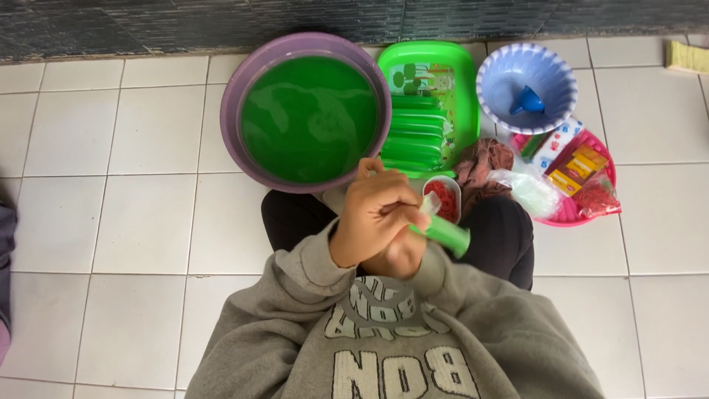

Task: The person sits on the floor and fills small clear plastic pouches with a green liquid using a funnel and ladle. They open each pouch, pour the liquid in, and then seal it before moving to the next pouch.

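Green tube (447, 233), a thin plastic bag of green liquid, is held over the lap, tilted, clear top end at the fingers. Left hand (377, 214) is on top, fingers curled and pinching the tube's top. Right hand (402, 255) is mostly hidden under the left, closed around the tube as far as shows. Purple basin (235, 111) of green liquid sits on the tiled floor just ahead. Green tray (465, 81) beside it holds filled tubes. Small tub (443, 196) of red bands sits near the hands. Blue bowl (502, 74) holds a blue funnel (526, 102). Pink tray (602, 159) with packets lies to the right.
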